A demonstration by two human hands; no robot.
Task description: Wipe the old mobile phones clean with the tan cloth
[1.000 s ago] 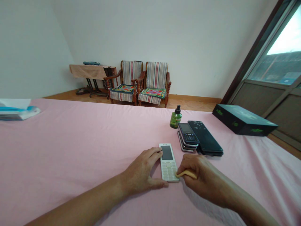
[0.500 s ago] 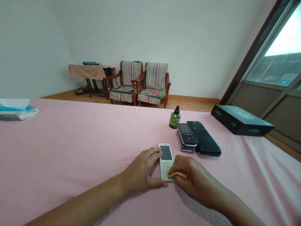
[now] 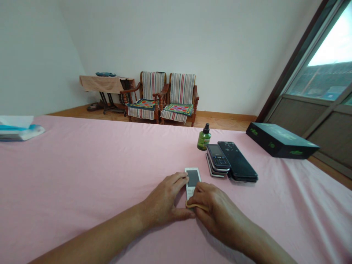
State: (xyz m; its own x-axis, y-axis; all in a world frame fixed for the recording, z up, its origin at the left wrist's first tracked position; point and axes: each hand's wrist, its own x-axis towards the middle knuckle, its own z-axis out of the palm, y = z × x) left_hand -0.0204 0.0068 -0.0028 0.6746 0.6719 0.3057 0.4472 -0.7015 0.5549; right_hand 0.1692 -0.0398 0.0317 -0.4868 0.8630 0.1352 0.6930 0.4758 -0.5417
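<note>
A white keypad phone [image 3: 193, 177] lies face up on the pink cloth, its dark screen towards the far end. My left hand [image 3: 168, 196] steadies it, fingertips on its left edge by the screen and thumb at its bottom end. Bunched in my right hand [image 3: 213, 205] is a small yellow cloth [image 3: 197, 206], pressed over the lower keypad. My right fingers cover most of the keys. To the right lie a stack of phones with a dark keypad phone [image 3: 217, 156] on top and a stack of larger black phones [image 3: 238, 161].
A green spray bottle [image 3: 204, 138] stands behind the phone stacks. At the right is a black box [image 3: 283, 141], and at the far left a tissue pack [image 3: 20, 132]. The pink tablecloth [image 3: 90, 161] covers the surface. Two wooden chairs [image 3: 180, 93] stand beyond.
My right hand has slid left across the keypad with the yellow cloth, now reaching the phone's lower left corner. My left hand and the phone have stayed nearly in place.
</note>
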